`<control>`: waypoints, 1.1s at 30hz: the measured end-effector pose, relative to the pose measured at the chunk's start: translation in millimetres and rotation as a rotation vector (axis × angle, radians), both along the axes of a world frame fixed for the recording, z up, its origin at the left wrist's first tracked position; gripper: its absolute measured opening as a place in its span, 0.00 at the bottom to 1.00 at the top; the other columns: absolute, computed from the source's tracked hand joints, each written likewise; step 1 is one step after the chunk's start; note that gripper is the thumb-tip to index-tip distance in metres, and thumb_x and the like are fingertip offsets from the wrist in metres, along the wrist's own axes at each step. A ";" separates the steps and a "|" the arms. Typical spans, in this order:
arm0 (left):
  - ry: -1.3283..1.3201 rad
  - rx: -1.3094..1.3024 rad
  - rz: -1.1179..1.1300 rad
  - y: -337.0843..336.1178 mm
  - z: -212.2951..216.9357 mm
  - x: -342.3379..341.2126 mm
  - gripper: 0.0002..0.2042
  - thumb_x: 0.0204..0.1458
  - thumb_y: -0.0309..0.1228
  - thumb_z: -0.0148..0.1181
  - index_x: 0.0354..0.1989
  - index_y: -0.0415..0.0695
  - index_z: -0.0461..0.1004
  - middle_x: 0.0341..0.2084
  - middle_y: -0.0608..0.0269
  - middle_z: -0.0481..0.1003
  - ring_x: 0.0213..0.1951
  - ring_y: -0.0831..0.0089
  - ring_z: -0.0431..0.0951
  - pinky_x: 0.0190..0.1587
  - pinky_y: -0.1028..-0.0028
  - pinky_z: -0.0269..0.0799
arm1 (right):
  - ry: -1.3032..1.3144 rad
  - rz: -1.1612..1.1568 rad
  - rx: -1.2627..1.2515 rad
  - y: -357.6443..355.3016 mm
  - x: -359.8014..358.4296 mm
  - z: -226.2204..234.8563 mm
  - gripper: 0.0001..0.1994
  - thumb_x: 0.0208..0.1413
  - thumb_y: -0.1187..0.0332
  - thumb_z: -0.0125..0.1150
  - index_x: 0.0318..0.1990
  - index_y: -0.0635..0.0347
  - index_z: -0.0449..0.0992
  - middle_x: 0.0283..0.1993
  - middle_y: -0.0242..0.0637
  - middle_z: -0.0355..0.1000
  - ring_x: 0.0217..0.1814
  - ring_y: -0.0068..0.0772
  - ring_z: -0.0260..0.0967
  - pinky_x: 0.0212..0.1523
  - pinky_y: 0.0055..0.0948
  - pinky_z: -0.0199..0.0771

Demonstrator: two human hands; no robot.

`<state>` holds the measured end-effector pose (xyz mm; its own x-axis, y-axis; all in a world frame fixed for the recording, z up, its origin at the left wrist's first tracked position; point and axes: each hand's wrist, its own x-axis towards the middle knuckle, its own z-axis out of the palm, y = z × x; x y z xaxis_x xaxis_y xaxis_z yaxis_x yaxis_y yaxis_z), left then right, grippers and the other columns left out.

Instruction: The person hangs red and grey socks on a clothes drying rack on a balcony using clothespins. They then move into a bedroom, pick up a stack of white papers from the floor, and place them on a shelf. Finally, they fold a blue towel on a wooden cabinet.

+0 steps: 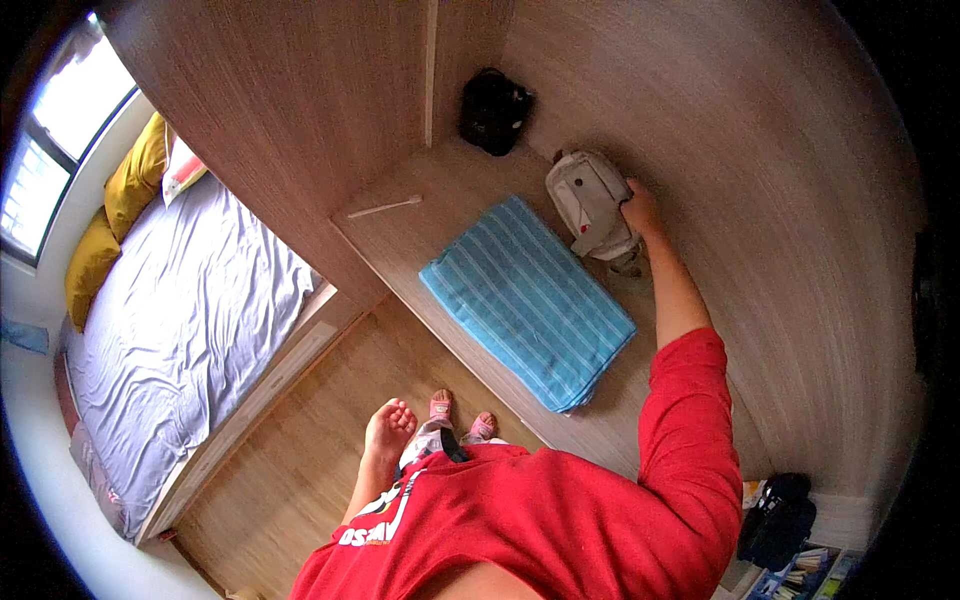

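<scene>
My right hand (640, 211) reaches out and is closed on the side of a beige bag (588, 187) with a strap and small dark details. The bag stands at the wooden back panel, on a wooden surface. Just left of it lies a folded blue towel (528, 300) with pale stripes. My left hand (390, 428) hangs low over the floor, holding nothing, with its fingers loosely bent and slightly apart.
A black bag (495, 111) sits in the far corner. A thin white stick-like item (386, 206) lies left of the towel. At the left is a bed (190, 330) with mustard pillows (137, 190). Dark items and a blue bin (800, 575) stand at lower right.
</scene>
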<state>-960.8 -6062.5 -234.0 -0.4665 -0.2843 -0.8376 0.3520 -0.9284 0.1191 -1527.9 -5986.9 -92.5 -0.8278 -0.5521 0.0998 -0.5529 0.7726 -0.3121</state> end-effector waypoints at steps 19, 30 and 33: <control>0.002 -0.907 -0.406 -93.2 -38.3 -177.6 0.23 0.48 0.37 0.59 0.49 0.36 0.67 0.30 0.65 0.73 0.29 0.80 0.69 0.31 0.79 0.64 | -1.451 -0.678 -0.119 196.3 183.7 -111.6 0.37 0.47 0.47 0.58 0.61 0.56 0.53 0.60 0.43 0.57 0.58 0.48 0.58 0.52 0.49 0.64; 0.081 -0.850 -0.722 -124.9 -17.7 -177.8 0.12 0.47 0.34 0.60 0.35 0.39 0.71 0.22 0.70 0.69 0.23 0.81 0.68 0.24 0.83 0.66 | -1.366 -0.631 -0.989 205.3 229.4 -91.6 0.30 0.41 0.61 0.65 0.52 0.66 0.64 0.51 0.41 0.66 0.50 0.40 0.64 0.53 0.35 0.63; 0.374 -0.762 -1.091 -98.0 -14.1 -106.9 0.14 0.48 0.37 0.60 0.35 0.39 0.71 0.24 0.68 0.71 0.23 0.79 0.70 0.26 0.81 0.67 | -1.319 -0.625 -0.811 240.3 220.6 -73.0 0.28 0.42 0.62 0.63 0.51 0.67 0.64 0.48 0.41 0.68 0.48 0.38 0.66 0.50 0.36 0.65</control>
